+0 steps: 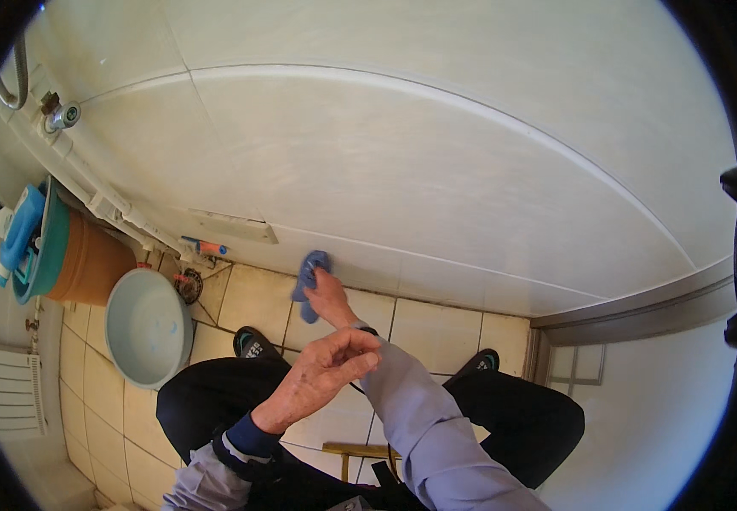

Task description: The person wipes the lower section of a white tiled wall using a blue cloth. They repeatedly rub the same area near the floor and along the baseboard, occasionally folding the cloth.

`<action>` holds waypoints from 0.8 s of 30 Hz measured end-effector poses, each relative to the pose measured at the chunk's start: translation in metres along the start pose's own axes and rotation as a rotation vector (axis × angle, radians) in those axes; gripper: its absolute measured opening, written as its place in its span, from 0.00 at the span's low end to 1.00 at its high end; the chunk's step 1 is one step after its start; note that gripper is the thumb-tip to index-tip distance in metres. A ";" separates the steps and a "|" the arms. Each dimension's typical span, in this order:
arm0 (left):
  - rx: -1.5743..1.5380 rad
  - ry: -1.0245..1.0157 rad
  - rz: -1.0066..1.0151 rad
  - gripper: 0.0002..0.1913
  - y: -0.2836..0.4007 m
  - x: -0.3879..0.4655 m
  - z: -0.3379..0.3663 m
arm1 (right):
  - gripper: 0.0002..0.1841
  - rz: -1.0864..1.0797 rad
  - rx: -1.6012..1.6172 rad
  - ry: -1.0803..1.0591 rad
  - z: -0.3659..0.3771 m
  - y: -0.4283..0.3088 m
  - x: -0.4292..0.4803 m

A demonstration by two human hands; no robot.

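My right hand [330,297] reaches down to the foot of the tiled wall and grips a blue cloth [308,281], which lies against the joint of wall and floor. Part of that hand's fingers is hidden by the cloth. Nearer to me, my left hand [327,377] hovers by the right forearm near its cuff, with thumb and fingers apart and nothing in them. Beneath both hands spreads the tiled floor [256,297]. A white-tiled wall [368,172] rises in front of me.
At left stand a pale basin [150,329] and an orange-brown bucket [97,255] topped by a teal basin [55,255] with a blue bottle [22,220]. White pipes [109,198] run near a floor drain [188,285]. A door frame [537,358] is at right.
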State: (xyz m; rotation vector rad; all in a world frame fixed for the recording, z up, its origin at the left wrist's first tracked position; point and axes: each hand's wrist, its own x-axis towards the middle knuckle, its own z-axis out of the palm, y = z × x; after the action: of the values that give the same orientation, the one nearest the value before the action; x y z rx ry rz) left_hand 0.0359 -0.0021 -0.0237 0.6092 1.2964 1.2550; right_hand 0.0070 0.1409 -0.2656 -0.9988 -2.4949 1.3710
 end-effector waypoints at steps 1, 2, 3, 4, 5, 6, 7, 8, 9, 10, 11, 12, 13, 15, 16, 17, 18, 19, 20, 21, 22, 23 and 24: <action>0.003 0.004 0.019 0.13 0.001 0.000 -0.001 | 0.23 -0.026 0.008 -0.076 0.001 -0.012 0.007; 0.007 0.004 0.040 0.13 0.003 0.001 -0.001 | 0.24 -0.092 0.166 -0.109 -0.002 -0.019 0.006; 0.010 0.020 0.039 0.13 0.005 0.001 -0.001 | 0.24 -0.129 0.310 -0.147 -0.008 -0.023 0.002; 0.015 0.031 0.038 0.13 0.007 0.000 0.000 | 0.25 -0.140 0.446 -0.189 -0.016 -0.024 -0.002; 0.017 0.035 0.035 0.13 0.008 0.000 0.000 | 0.24 -0.185 0.515 -0.208 -0.027 -0.021 -0.010; -0.028 0.045 0.046 0.12 0.009 0.001 0.004 | 0.23 -0.203 0.578 -0.232 -0.041 -0.014 -0.025; -0.026 0.046 0.056 0.12 0.009 0.002 0.006 | 0.22 -0.150 0.587 -0.260 -0.057 -0.004 -0.040; -0.023 0.045 0.066 0.12 0.010 0.002 0.008 | 0.22 -0.133 0.710 -0.244 -0.075 0.008 -0.059; -0.020 0.043 0.076 0.12 0.010 0.002 0.010 | 0.22 -0.047 0.782 -0.232 -0.095 0.024 -0.082; -0.045 0.064 0.051 0.12 0.010 0.001 0.013 | 0.22 -0.050 0.886 -0.227 -0.114 0.040 -0.105; -0.024 0.062 0.048 0.12 0.011 0.003 0.017 | 0.21 0.127 0.921 -0.166 -0.131 0.057 -0.121; -0.001 0.063 0.046 0.12 0.012 0.005 0.019 | 0.20 0.213 0.986 -0.116 -0.146 0.074 -0.133; 0.033 0.073 0.042 0.12 0.013 0.006 0.022 | 0.19 0.353 1.024 -0.057 -0.161 0.094 -0.143; 0.038 0.086 0.030 0.11 0.013 0.011 0.030 | 0.18 0.468 0.995 0.169 -0.200 0.140 -0.169; 0.045 0.093 0.025 0.11 0.012 0.013 0.034 | 0.19 0.471 0.991 0.297 -0.219 0.164 -0.179; 0.054 0.103 0.020 0.11 0.012 0.016 0.038 | 0.20 0.538 0.958 0.438 -0.238 0.187 -0.187; 0.079 0.102 0.028 0.11 0.012 0.020 0.041 | 0.21 0.557 0.958 0.607 -0.253 0.209 -0.193; 0.089 0.097 0.013 0.11 0.011 0.023 0.045 | 0.22 0.617 0.934 0.778 -0.268 0.231 -0.197; 0.102 0.097 0.003 0.12 0.011 0.026 0.047 | 0.24 0.507 0.948 0.944 -0.284 0.253 -0.196; 0.115 0.098 0.000 0.12 0.010 0.028 0.049 | 0.25 0.463 0.947 1.118 -0.298 0.273 -0.196; 0.124 0.108 -0.001 0.11 0.008 0.032 0.053 | 0.26 0.388 0.783 1.250 -0.310 0.293 -0.198; 0.137 0.123 -0.030 0.11 0.007 0.036 0.055 | 0.26 0.395 0.623 1.393 -0.322 0.310 -0.198; 0.148 0.132 -0.040 0.11 0.006 0.039 0.056 | 0.27 0.456 0.485 1.406 -0.335 0.326 -0.200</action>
State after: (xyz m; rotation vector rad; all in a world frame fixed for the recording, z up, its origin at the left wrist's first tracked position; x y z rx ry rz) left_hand 0.0784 0.0522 -0.0187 0.6100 1.5143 1.1894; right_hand 0.4557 0.3783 -0.2897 -1.6098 -0.9031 0.7275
